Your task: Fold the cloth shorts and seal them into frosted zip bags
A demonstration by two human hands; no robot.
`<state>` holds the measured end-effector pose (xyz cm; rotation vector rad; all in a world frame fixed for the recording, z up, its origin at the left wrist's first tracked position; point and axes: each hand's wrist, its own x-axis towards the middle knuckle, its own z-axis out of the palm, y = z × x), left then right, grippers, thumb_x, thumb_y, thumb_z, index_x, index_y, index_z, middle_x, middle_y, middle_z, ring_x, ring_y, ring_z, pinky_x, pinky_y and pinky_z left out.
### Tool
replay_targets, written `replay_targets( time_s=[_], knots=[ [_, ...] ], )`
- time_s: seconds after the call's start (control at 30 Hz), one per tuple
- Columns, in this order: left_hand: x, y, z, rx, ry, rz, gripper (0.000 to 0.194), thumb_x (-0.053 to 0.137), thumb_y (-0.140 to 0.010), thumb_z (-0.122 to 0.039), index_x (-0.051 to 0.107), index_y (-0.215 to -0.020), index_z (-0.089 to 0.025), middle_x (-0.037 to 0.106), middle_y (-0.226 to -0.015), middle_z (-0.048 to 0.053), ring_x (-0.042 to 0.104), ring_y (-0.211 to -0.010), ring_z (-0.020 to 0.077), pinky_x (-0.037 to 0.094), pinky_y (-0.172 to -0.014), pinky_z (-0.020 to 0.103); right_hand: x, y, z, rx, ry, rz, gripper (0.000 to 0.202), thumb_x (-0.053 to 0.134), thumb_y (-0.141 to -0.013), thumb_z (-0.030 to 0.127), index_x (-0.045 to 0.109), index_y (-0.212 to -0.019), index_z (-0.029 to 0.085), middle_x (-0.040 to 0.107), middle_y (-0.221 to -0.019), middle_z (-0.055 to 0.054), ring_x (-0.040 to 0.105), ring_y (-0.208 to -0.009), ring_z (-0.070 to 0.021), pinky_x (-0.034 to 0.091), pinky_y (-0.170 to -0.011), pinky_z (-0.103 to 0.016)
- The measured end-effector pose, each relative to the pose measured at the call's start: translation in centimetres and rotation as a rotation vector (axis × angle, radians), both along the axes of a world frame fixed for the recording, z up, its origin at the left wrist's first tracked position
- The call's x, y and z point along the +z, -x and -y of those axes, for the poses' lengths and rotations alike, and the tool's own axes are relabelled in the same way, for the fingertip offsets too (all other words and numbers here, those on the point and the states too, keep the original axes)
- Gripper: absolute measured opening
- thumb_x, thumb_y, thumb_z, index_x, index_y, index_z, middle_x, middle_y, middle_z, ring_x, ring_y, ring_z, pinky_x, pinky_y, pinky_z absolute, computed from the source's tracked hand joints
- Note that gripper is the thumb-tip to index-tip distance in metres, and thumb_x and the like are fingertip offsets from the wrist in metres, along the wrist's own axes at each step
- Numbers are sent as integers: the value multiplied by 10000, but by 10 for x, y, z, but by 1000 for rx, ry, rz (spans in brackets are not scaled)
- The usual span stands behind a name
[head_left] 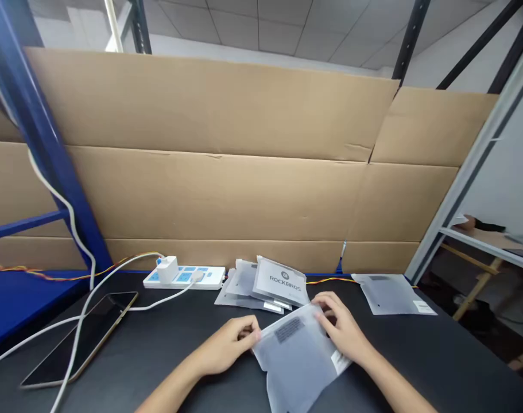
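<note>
Between my hands is a frosted plastic zip bag (298,358) with a dark printed block and a small white label. My left hand (231,343) pinches its upper left corner. At the bag's upper right, my right hand (341,324) grips the edge, thumb on the front and fingers curled behind. The bag's top edge runs between both hands, and its lower end hangs toward me over the black table (170,344). Whether anything lies inside it, I cannot tell. Just beyond it sits a pile of similar bags (282,281), the top one printed ROCKBROS.
Another frosted bag (392,293) lies at the right. At the left are a dark-screened tablet (80,341) with a white cable (78,321) across it and a white power strip (209,278). A cardboard wall (227,195) closes off the back, beside a blue post (50,132).
</note>
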<state>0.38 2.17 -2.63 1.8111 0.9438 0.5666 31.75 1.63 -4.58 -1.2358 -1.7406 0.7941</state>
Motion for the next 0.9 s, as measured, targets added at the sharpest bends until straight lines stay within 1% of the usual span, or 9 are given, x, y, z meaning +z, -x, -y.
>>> replay_targets(
  time_s=[0.1, 0.23, 0.37, 0.43, 0.53, 0.67, 0.73, 0.8, 0.9],
  knots=[
    [-9, -12, 5, 72, 206, 306, 397, 573, -914, -578, 482, -815, -205, 565, -727, -41, 575, -702, 151, 469, -714, 281, 15, 3, 23, 116, -140, 256, 566, 680, -859, 479, 526, -1377, 310, 323, -1584, -97, 273, -1460, -353, 263, -1177, -558],
    [-17, -26, 14, 172, 423, 564, 403, 643, -888, -560, 454, -808, -212, 614, -748, -35, 649, -718, 159, 512, -778, 331, 2, 13, 50, 280, -166, 507, 949, 830, -709, 460, 345, -1521, 398, 191, -1661, -56, 138, -1500, -451, 54, -1165, -728],
    [-13, -30, 21, 93, 520, 674, 386, 637, -909, -538, 463, -805, -211, 680, -793, 5, 713, -780, 198, 517, -825, 364, -27, 19, 63, 215, -288, 555, 867, 655, -802, 180, 273, -1554, 382, 282, -1625, -31, 314, -1458, -410, 271, -1161, -664],
    [-11, -25, 18, 13, 503, 619, 375, 615, -918, -556, 521, -853, -199, 706, -839, 33, 732, -800, 222, 516, -839, 382, -26, 8, 64, 114, -401, 541, 853, 521, -784, 69, 298, -1549, 374, 378, -1583, 4, 391, -1433, -352, 388, -1138, -571],
    [-10, -11, 6, -12, 313, 431, 417, 545, -946, -577, 599, -887, -167, 721, -910, 68, 725, -751, 210, 504, -772, 338, -1, -36, 51, -143, -520, 595, 823, 422, -762, 32, 386, -1509, 374, 450, -1542, 35, 412, -1427, -301, 381, -1155, -542],
    [-13, 1, -7, 51, 134, 272, 396, 605, -909, -546, 595, -817, -161, 692, -833, 25, 640, -659, 139, 455, -678, 262, 25, -141, 7, -422, -658, 688, 766, 439, -708, 121, 485, -1459, 260, 481, -1521, -43, 434, -1403, -342, 329, -1180, -560],
    [-15, 2, -8, 58, 141, 253, 388, 651, -870, -543, 595, -807, -164, 689, -812, 17, 614, -628, 127, 446, -657, 253, 11, -196, -21, -482, -665, 729, 708, 465, -728, 169, 527, -1432, 206, 529, -1476, -110, 462, -1372, -390, 338, -1151, -582],
    [-18, 2, -7, 68, 146, 238, 400, 662, -846, -557, 600, -799, -164, 689, -799, 20, 601, -603, 122, 446, -643, 251, -23, -239, -48, -386, -624, 781, 593, 551, -775, 257, 605, -1366, 257, 599, -1402, -152, 550, -1281, -419, 435, -1024, -573],
    [-22, 2, -6, 89, 137, 218, 420, 655, -833, -582, 598, -796, -167, 685, -794, 23, 591, -583, 117, 449, -625, 249, -76, -267, -74, -332, -683, 758, 654, 696, -729, 481, 576, -1367, 395, 666, -1319, -135, 632, -1167, -419, 473, -888, -565]
  ],
)
